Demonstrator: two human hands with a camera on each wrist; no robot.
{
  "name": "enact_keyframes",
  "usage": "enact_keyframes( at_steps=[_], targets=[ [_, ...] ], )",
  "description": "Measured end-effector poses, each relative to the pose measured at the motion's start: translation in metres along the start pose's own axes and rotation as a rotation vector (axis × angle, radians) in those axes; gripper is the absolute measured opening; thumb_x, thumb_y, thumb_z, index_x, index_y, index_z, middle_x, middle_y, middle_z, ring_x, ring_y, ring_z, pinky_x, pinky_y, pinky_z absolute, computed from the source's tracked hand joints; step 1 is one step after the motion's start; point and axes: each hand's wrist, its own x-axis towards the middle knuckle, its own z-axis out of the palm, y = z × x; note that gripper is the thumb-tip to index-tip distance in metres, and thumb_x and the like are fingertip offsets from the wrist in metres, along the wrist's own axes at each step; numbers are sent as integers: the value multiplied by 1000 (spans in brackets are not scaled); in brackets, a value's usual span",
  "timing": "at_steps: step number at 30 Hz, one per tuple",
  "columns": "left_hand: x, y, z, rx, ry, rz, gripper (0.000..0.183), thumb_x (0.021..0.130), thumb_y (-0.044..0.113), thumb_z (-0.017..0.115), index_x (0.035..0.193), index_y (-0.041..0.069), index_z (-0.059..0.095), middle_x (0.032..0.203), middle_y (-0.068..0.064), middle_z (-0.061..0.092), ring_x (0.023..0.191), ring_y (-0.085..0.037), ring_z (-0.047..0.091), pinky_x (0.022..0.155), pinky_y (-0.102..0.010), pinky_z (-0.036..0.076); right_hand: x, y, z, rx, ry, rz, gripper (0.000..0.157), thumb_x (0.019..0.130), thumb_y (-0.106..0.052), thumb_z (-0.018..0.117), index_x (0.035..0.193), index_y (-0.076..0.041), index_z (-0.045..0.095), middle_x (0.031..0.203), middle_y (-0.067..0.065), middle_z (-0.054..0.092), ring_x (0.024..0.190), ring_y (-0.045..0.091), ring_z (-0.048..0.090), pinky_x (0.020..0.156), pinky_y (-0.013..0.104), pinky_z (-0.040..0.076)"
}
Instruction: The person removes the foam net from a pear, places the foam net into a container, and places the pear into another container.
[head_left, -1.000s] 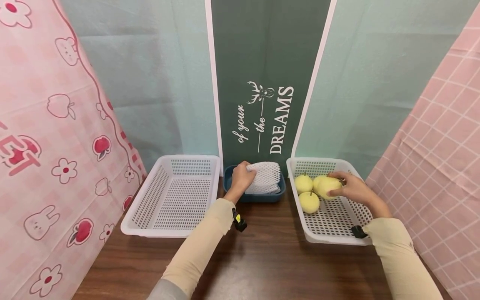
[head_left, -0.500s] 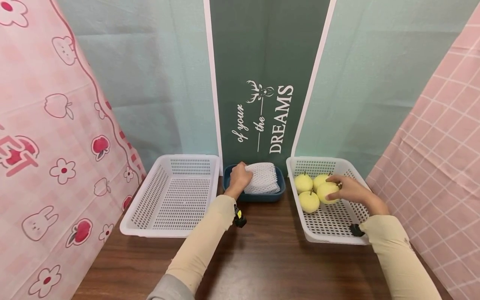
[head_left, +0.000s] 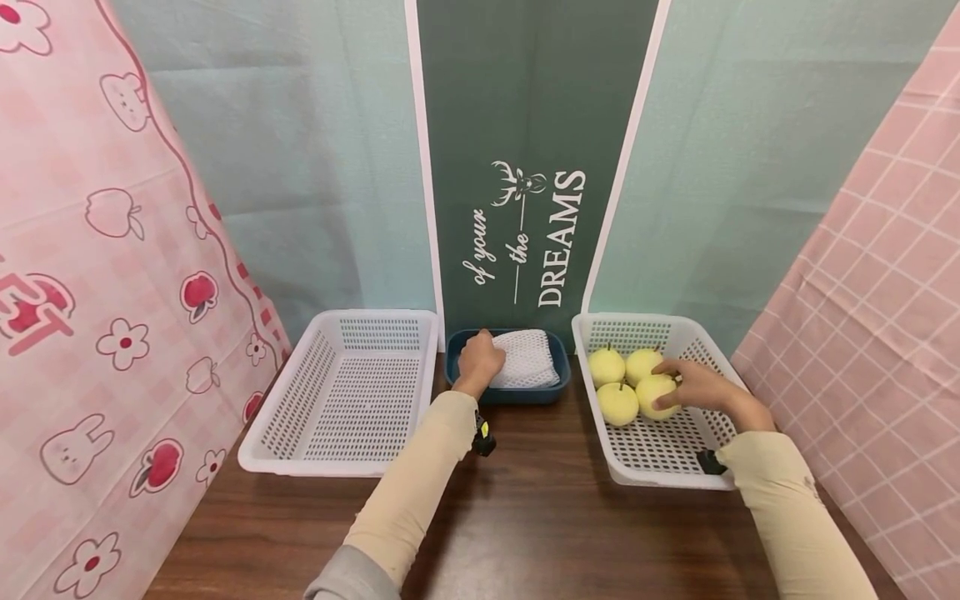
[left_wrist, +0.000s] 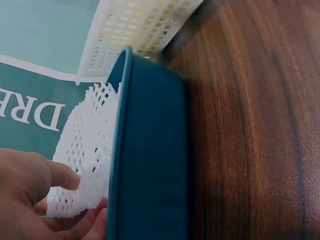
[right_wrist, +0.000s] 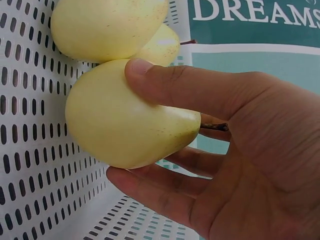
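Note:
My left hand [head_left: 480,362] reaches into a small blue basin [head_left: 525,397] and pinches a white foam fruit net [head_left: 527,360]. The left wrist view shows the thumb and fingers on either side of the net [left_wrist: 82,145], close to the rim. On the right, my right hand [head_left: 705,389] holds a yellow pear [head_left: 655,398] inside a white basket [head_left: 622,462]. Its thumb lies on top of the pear [right_wrist: 115,115] and fingers curl under it, the brown stem toward the palm. Several pears sit together, among them one at front left [head_left: 618,405].
A second white slotted basket [head_left: 315,467] stands at the left, with nothing visible inside. All three containers rest on a dark wooden table [head_left: 540,517]. A green cloth [head_left: 510,100] hangs behind, and pink cloths [head_left: 877,292] flank both sides.
My right hand has lowered the pear toward the front of the basket, beside the others. The left hand and the foam net have sunk a little lower into the basin.

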Motion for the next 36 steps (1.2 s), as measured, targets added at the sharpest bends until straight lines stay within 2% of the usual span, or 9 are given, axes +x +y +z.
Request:
enact_keyframes(
  at_steps=[2, 8, 10, 15, 20, 24, 29, 32, 36],
  targets=[
    [2, -1, 2, 12, -10, 8, 45, 101, 21, 63, 142, 0, 61, 119, -21, 73, 90, -31, 71, 78, -49, 59, 1, 2, 2, 4, -11, 7, 76, 82, -31, 91, 136, 12, 59, 139, 40, 59, 128, 58, 56, 102, 67, 48],
    [-25, 20, -15, 94, -20, -3, 58, 103, 21, 64, 154, -3, 49, 137, -24, 65, 113, -40, 70, 94, -55, 58, 3, 8, 5, 2, -34, 27, 76, 83, -33, 91, 137, 12, 60, 141, 40, 57, 130, 60, 54, 103, 69, 47],
    [-29, 21, -16, 116, -26, -7, 61, 104, 21, 63, 158, -3, 44, 145, -25, 60, 119, -40, 68, 99, -55, 57, 3, 9, 5, 5, -38, 28, 76, 83, -33, 90, 137, 12, 60, 141, 40, 57, 130, 59, 54, 102, 68, 47],
    [-33, 19, -13, 155, -4, 14, 65, 105, 21, 61, 161, -2, 38, 154, -27, 48, 122, -41, 64, 99, -54, 57, 3, 9, 5, 9, -44, 36, 77, 83, -33, 90, 138, 12, 59, 142, 40, 57, 127, 56, 58, 98, 63, 52],
    [-35, 18, -9, 187, 95, 71, 66, 100, 21, 70, 155, -3, 44, 154, -30, 42, 134, -44, 51, 106, -54, 53, 3, 8, 6, 18, -50, 34, 78, 83, -33, 91, 138, 12, 59, 142, 40, 56, 125, 54, 59, 95, 60, 54],
    [-36, 19, -6, 247, 184, 148, 61, 95, 18, 77, 146, -4, 52, 143, -29, 49, 129, -42, 49, 107, -53, 49, 3, 9, 7, 34, -58, 41, 79, 83, -31, 91, 138, 13, 57, 142, 41, 55, 119, 49, 63, 88, 53, 58],
    [-32, 19, -3, 375, 223, 227, 52, 96, 15, 74, 142, 0, 56, 136, -23, 57, 126, -38, 48, 105, -52, 45, 3, 9, 7, 73, -64, 62, 79, 84, -28, 91, 137, 16, 52, 139, 44, 53, 106, 40, 68, 78, 45, 60],
    [-31, 19, -2, 417, 195, 290, 37, 97, 10, 71, 133, 5, 64, 130, -18, 63, 121, -35, 52, 103, -49, 47, 3, 9, 7, 87, -66, 69, 78, 84, -26, 90, 135, 16, 50, 137, 44, 53, 104, 39, 68, 77, 45, 60],
    [-33, 18, -1, 412, 83, 373, 22, 100, 5, 67, 120, 11, 73, 123, -13, 67, 115, -31, 59, 100, -44, 54, 3, 10, 8, 86, -67, 59, 76, 84, -25, 90, 135, 17, 51, 136, 43, 54, 107, 42, 66, 79, 46, 60]
  ],
)
